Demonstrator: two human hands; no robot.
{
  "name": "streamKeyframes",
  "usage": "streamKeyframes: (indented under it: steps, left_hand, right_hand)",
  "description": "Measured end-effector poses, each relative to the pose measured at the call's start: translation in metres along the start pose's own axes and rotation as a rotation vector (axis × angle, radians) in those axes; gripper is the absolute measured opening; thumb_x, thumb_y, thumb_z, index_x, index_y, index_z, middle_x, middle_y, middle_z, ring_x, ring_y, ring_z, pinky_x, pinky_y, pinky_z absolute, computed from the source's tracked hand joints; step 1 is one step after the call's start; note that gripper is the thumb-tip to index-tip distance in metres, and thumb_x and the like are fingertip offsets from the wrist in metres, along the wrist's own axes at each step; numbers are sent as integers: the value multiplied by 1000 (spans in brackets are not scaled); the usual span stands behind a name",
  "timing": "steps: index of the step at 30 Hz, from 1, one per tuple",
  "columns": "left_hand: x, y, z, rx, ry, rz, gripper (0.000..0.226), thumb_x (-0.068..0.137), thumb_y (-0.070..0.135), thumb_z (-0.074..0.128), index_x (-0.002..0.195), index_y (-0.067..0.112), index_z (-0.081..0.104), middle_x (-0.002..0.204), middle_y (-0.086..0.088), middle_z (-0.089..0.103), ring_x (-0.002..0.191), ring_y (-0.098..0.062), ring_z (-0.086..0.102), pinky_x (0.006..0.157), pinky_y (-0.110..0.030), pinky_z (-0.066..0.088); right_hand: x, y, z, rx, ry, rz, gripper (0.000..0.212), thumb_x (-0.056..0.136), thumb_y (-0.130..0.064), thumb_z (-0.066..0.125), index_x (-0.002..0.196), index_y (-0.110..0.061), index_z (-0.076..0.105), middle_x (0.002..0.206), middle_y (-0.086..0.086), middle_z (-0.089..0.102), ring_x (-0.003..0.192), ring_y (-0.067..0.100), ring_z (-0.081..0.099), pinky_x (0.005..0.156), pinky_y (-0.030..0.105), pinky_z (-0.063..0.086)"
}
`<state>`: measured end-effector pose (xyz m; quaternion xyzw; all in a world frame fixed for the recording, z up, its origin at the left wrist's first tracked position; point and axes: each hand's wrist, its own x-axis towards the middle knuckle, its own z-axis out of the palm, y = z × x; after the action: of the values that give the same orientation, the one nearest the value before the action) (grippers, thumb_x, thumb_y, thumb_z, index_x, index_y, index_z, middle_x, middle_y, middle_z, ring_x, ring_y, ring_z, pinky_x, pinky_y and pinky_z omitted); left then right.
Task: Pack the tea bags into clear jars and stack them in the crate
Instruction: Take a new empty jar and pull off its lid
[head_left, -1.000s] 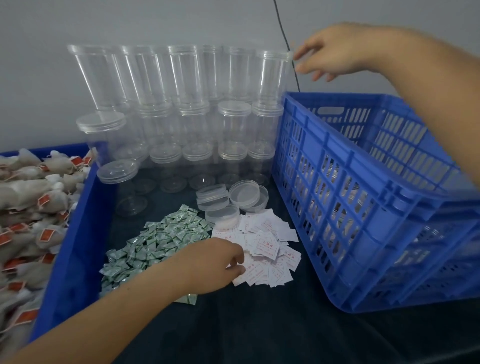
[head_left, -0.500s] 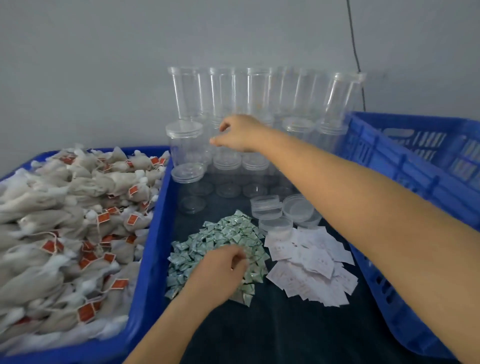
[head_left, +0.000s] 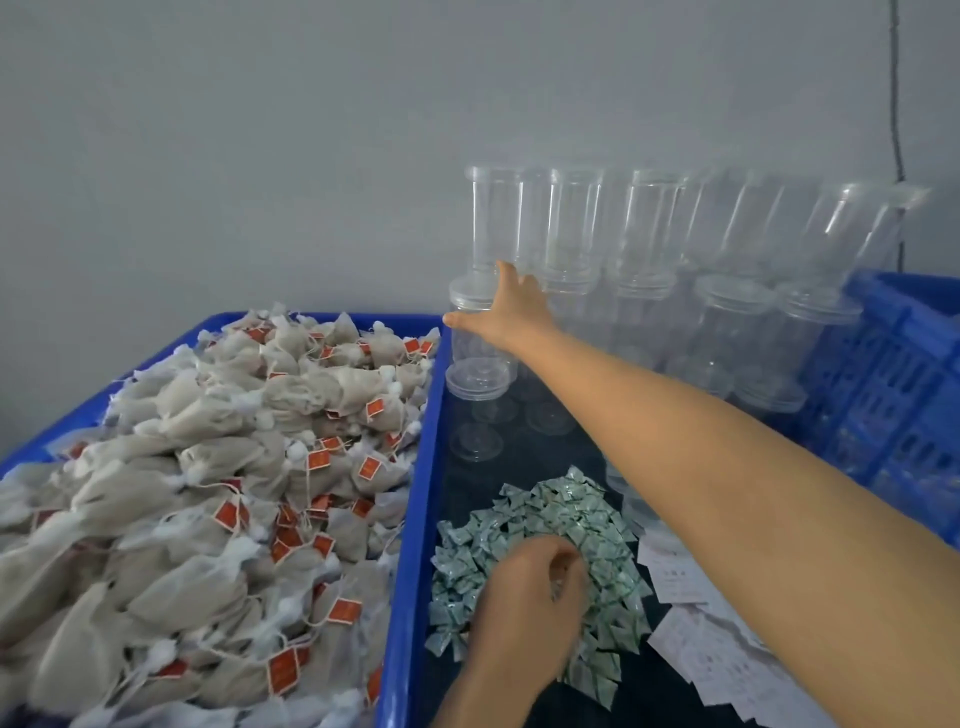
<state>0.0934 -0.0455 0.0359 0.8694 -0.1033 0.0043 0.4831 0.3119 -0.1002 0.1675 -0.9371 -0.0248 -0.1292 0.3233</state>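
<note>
Tea bags with red tags fill a blue tray on the left. Clear jars stand stacked in rows against the wall. My right hand reaches across to the leftmost lidded jar in the stack, thumb and fingers spread around it. My left hand rests on a heap of small green sachets, fingers curled as if pinching some. The blue slatted crate stands at the right edge.
White paper labels lie spread on the dark table right of the sachets. Loose clear lids sit partly hidden under my right forearm. A black cable runs down the grey wall.
My right hand has swept from above the crate leftward to the leftmost jar. My left hand has shifted from the white labels onto the green sachets. The view has turned left.
</note>
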Motion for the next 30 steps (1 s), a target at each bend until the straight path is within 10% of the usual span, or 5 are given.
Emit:
streamKeyframes:
  steps: [10, 15, 22, 27, 30]
  left_hand:
    - [6, -7, -5, -54, 66, -42, 12, 95, 32, 55, 92, 43, 55, 91, 24, 59, 87, 9, 56, 69, -9, 45]
    - [6, 2, -4, -66, 194, 6, 36, 96, 28, 55, 131, 27, 49, 115, 25, 48, 103, 13, 46, 78, 0, 35]
    - [-13, 11, 11, 351, 518, 324, 73, 74, 19, 79, 137, 3, 44, 141, -15, 45, 134, -27, 32, 108, -45, 32]
    - [-31, 5, 25, 803, 392, 453, 93, 54, 34, 89, 133, 11, 46, 128, -16, 60, 123, -35, 54, 101, -60, 35]
    - [-37, 4, 32, 937, 320, 468, 89, 44, 36, 92, 125, 14, 63, 117, -12, 66, 109, -31, 64, 96, -61, 41]
  right_hand:
    - [-9, -2, -11, 87, 85, -29, 98, 75, -47, 81, 150, -19, 25, 147, 9, 32, 131, 29, 43, 94, 35, 43]
    - [-58, 14, -40, 340, 59, 44, 108, 69, -37, 86, 153, -25, 20, 152, 8, 26, 132, 25, 39, 88, 28, 33]
    - [-192, 79, -47, 560, -158, 313, 108, 41, -67, 73, 141, -45, 37, 145, -4, 31, 124, 23, 50, 96, 46, 54]
    - [-248, 117, -47, 602, -293, 477, 65, 51, -87, 57, 101, -46, 66, 105, -10, 72, 95, 15, 70, 87, 41, 59]
    - [-264, 130, -48, 449, -415, 556, 74, 66, -95, 32, 96, -37, 67, 79, -4, 76, 67, 13, 71, 62, 26, 55]
